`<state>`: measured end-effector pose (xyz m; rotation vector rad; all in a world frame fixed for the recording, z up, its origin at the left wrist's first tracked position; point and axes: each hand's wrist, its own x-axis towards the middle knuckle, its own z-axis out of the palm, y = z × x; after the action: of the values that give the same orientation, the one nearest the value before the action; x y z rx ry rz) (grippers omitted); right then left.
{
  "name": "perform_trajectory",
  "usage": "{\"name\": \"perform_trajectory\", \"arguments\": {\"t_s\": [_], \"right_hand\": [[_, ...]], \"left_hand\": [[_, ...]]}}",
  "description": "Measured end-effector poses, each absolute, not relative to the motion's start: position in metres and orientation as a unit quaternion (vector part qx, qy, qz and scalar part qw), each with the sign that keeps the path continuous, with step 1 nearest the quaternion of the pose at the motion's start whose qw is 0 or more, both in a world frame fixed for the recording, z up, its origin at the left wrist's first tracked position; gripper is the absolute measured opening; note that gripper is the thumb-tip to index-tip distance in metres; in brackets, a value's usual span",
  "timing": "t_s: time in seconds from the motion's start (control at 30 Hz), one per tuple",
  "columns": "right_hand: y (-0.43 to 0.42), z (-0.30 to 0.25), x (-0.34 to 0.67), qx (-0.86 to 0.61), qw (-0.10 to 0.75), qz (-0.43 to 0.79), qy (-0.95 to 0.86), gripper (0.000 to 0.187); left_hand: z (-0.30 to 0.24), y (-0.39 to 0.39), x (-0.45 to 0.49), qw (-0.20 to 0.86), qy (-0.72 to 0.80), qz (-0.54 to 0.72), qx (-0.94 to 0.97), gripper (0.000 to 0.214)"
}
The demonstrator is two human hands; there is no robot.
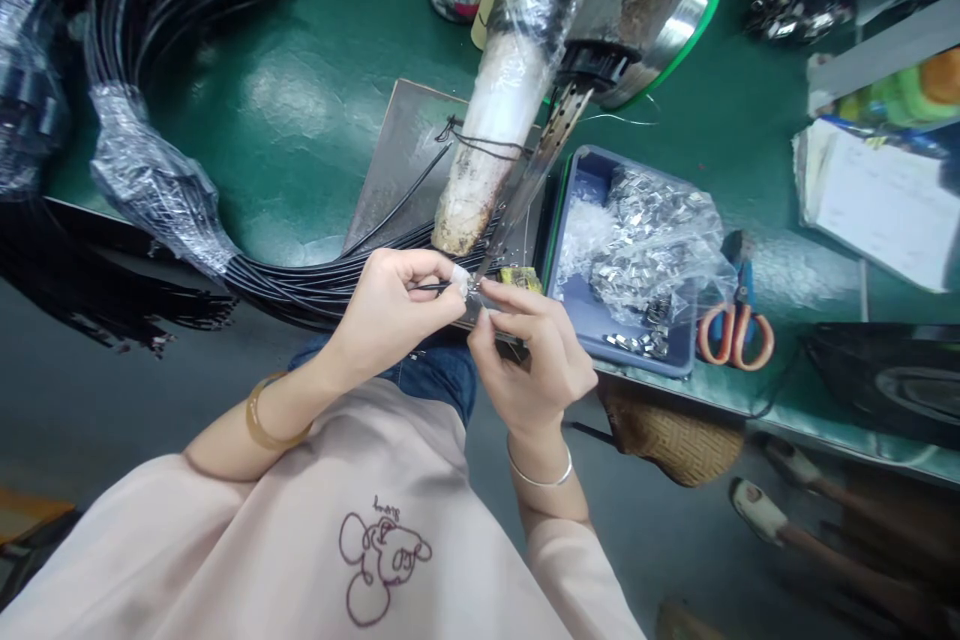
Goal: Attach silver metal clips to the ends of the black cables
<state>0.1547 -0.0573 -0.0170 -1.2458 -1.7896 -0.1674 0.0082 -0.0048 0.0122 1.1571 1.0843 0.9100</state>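
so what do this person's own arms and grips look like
Both sleeves are pale pink: the left sleeve stops near the elbow, the right sleeve on the forearm. A broad amber-tan bangle circles the left wrist, a thin silver bangle the right. The left grip seems to have a white wrap at one fingertip.

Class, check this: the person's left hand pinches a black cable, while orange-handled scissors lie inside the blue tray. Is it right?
Not quite: the head view shows the orange-handled scissors outside the blue tray, on the green table to its right. The left hand does pinch a black cable.
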Motion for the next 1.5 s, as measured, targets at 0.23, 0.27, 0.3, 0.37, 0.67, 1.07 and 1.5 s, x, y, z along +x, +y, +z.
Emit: {"name": "perform_trajectory", "arguments": {"t_s": [0.23, 0.27, 0.3, 0.37, 0.67, 1.07, 1.5], "right_hand": [[-0.057, -0.019, 0.155, -0.513, 0.467, -0.054, -0.718, 0.022], [-0.057, -0.019, 0.154, -0.514, 0.466, -0.054, -0.718, 0.022], [-0.056, -0.018, 0.154, -0.515, 0.466, -0.055, -0.718, 0.022], [-0.056, -0.017, 0.153, -0.516, 0.467, -0.058, -0.716, 0.023], [-0.06, -0.015, 0.153, -0.512, 0.462, -0.063, -0.721, 0.022], [-0.06, -0.014, 0.157, -0.537, 0.475, 0.047, -0.695, 0.017], [-0.063, -0.018, 0.154, -0.523, 0.492, 0.011, -0.695, 0.02]], "left_hand": [[0.01, -0.008, 0.011, 0.578, 0.478, 0.41, 0.519, 0.008], [0.01, -0.008, 0.011, 0.572, 0.478, 0.413, 0.523, 0.008], [0.01, -0.009, 0.011, 0.567, 0.478, 0.415, 0.527, 0.008], [0.011, -0.009, 0.011, 0.562, 0.475, 0.419, 0.532, 0.008], [0.012, -0.009, 0.01, 0.585, 0.461, 0.42, 0.518, 0.007], [0.007, -0.015, 0.002, 0.563, 0.426, 0.377, 0.599, 0.011], [-0.002, -0.022, -0.008, 0.519, 0.366, 0.397, 0.663, 0.02]]}}
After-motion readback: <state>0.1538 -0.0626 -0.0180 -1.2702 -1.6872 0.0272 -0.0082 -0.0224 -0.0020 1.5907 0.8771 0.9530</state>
